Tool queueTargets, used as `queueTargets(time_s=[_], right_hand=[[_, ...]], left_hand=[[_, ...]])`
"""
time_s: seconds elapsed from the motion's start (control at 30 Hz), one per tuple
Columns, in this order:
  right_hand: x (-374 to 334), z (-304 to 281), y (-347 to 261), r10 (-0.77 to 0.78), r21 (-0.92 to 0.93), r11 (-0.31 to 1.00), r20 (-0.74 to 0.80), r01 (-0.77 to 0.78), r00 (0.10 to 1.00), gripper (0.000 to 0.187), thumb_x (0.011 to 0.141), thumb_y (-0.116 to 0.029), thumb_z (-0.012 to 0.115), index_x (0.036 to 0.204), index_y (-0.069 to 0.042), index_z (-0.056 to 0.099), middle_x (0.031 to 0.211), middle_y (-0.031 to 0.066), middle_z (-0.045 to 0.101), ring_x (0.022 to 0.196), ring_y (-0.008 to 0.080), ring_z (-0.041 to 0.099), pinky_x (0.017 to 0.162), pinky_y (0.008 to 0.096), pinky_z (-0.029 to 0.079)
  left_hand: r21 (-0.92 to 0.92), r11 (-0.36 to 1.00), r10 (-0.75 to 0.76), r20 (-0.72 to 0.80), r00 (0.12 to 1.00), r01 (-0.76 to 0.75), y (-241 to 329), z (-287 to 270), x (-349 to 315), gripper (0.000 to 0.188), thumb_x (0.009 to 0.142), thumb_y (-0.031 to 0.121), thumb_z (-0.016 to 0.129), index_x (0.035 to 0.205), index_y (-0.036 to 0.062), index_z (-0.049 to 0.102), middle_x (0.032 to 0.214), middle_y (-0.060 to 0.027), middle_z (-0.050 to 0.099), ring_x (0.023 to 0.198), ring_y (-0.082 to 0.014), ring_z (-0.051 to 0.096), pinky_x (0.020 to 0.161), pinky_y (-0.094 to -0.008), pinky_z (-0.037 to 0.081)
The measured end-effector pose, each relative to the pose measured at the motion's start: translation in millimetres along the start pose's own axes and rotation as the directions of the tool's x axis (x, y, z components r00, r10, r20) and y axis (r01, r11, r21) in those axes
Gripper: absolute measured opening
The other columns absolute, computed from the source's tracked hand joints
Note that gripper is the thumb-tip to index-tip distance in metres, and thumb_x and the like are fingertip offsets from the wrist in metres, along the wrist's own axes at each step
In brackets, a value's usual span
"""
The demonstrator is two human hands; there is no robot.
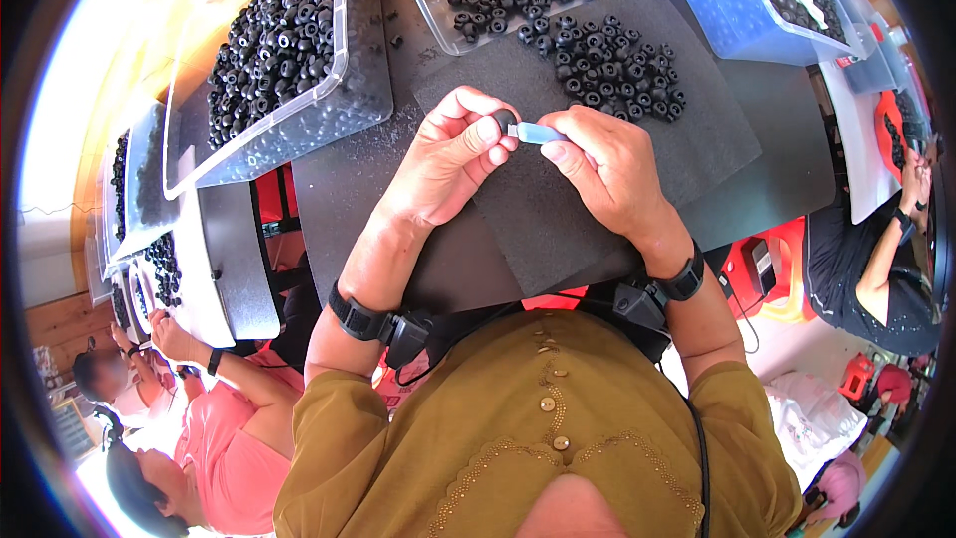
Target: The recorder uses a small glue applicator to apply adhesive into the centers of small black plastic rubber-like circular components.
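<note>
Dark mat [687, 154], blue-handled tool [538, 134] crosswise, pointing left at black bead [505, 120]

We see a black piece [506, 120], a pale blue handle [539, 134], a charcoal mat [709, 139], a blackish counter [344, 194] and an olive-brown, dot-trimmed shirt [478, 389].

Our dark tabletop [334, 239] across the upper middle, a second dark table [234, 234] at our middle left, wood panelling [68, 334] under a pale wall [45, 264] at lower left, white glare [115, 55] at upper left, a red plastic stool [794, 264] right of centre, pale floor [797, 341] at lower right.
</note>
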State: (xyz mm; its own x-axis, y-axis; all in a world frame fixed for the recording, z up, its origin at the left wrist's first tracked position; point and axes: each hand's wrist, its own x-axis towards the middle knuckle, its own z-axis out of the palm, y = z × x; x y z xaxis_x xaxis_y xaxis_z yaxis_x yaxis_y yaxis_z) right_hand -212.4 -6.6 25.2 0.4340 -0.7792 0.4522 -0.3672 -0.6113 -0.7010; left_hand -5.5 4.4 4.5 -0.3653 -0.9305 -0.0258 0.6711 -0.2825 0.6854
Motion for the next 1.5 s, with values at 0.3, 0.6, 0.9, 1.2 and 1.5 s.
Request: queueTargets(time_s=[0.3, 0.6, 0.9, 1.2, 1.5], right_hand=[[1.9, 0.3, 13.6, 0.185, 0.257, 0.959, -0.252, -0.119, 0.95, 0.017, 0.094, -0.017, 0.061, 0.095, -0.001, 0.064, 0.068, 0.0063, 0.057, 0.059, 0.0164, 0.055, 0.056, 0.0303, 0.042], [-2.2, 5.5, 9.2, 0.218, 0.502, 0.836, 0.063, -0.22, 0.974, 0.023, 0.082, -0.022, 0.078, 0.092, -0.005, 0.064, 0.069, -0.0044, 0.053, 0.062, 0.002, 0.041, 0.055, 0.0215, 0.034], [-7.9, -0.2, 13.6, 0.365, 0.665, 0.741, -0.283, -0.093, 0.887, 0.012, 0.097, -0.014, 0.058, 0.096, -0.003, 0.062, 0.076, -0.0034, 0.053, 0.067, 0.0032, 0.047, 0.057, 0.019, 0.036], [-5.9, 0.7, 9.7, 0.319, 0.622, 0.782, -0.347, -0.038, 0.882, 0.011, 0.098, -0.011, 0.057, 0.098, -0.001, 0.062, 0.077, -0.0017, 0.053, 0.067, 0.0047, 0.048, 0.062, 0.02, 0.039], [-8.7, -0.2, 13.2, 0.276, 0.521, 0.853, -0.383, -0.041, 0.882, 0.009, 0.097, -0.006, 0.056, 0.097, 0.0, 0.062, 0.078, -0.0024, 0.054, 0.067, 0.0033, 0.046, 0.06, 0.0199, 0.036]], left_hand=[[-0.005, 0.999, -0.05, 0.151, 0.987, 0.052, 0.0, 4.7, -1.3, 0.011, 0.091, 0.01, 0.066, 0.101, 0.0046, 0.062, 0.096, -0.0102, 0.065, 0.082, -0.0124, 0.062, 0.073, -0.0223, 0.053], [0.167, 0.982, -0.096, 0.046, 0.994, 0.087, -7.7, 1.3, 0.0, 0.013, 0.092, 0.01, 0.065, 0.103, 0.0034, 0.063, 0.096, -0.0057, 0.067, 0.082, -0.011, 0.065, 0.075, -0.0226, 0.054], [0.787, 0.362, 0.597, 0.215, 0.773, -0.499, 79.4, 40.9, -16.6, 0.01, 0.085, -0.007, 0.066, 0.092, 0.0007, 0.066, 0.092, -0.0097, 0.069, 0.076, -0.0111, 0.064, 0.069, -0.0248, 0.054], [0.865, -0.428, 0.422, 0.446, 0.789, -0.26, 65.0, 58.2, 1.0, 0.019, 0.075, 0.001, 0.075, 0.092, 0.0078, 0.071, 0.103, -0.0093, 0.069, 0.101, -0.0224, 0.064, 0.086, -0.035, 0.052], [0.896, -0.217, 0.18, 0.427, 0.886, -0.388, -18.5, 32.1, 51.4, 0.023, 0.077, 0.007, 0.072, 0.098, 0.004, 0.062, 0.095, -0.0144, 0.059, 0.091, -0.0367, 0.06, 0.079, -0.044, 0.05]])
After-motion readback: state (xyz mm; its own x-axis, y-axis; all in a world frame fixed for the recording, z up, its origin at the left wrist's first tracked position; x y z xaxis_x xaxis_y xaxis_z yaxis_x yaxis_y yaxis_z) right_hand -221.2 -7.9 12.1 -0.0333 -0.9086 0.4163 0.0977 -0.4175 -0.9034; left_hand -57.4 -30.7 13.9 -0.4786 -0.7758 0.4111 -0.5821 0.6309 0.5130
